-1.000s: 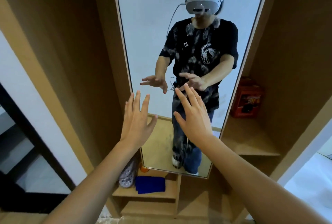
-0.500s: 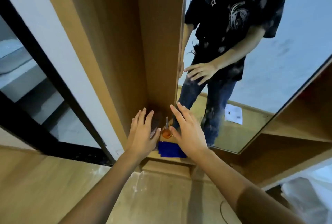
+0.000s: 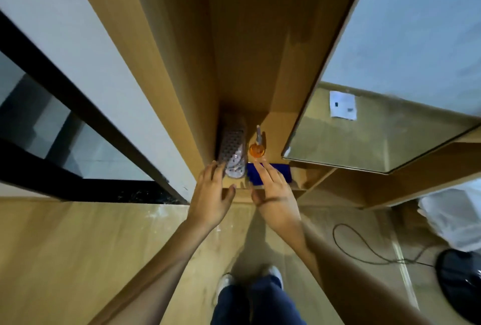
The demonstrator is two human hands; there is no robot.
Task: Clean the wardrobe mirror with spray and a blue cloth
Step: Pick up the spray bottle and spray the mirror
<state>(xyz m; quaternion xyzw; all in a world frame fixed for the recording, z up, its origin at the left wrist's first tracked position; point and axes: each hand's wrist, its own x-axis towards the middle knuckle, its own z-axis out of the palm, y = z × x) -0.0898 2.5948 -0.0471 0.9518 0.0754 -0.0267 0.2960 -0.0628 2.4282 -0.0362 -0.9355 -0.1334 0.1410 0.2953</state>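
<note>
A folded blue cloth (image 3: 282,171) lies on a low wardrobe shelf (image 3: 303,179), below the mirror's bottom corner. Behind it stands a small spray bottle (image 3: 257,148) with an orange body and a pale nozzle. My right hand (image 3: 274,195) reaches down with straight fingers over the cloth, its fingertips close to the bottle; it holds nothing. My left hand (image 3: 212,195) hangs open beside it, its fingertips at a patterned slipper (image 3: 233,149). The wardrobe mirror (image 3: 390,90) fills the upper right and leans in its frame.
Wooden wardrobe walls (image 3: 234,38) rise around the narrow shelf. A black cable (image 3: 364,246) and a dark round base (image 3: 460,280) lie on the wooden floor at right, next to a white plastic bag (image 3: 453,218). A dark-framed glass door (image 3: 65,126) stands at left.
My view has tilted down from the mirror to the low shelf. Both hands have dropped toward the cloth, the bottle and the slipper, still open.
</note>
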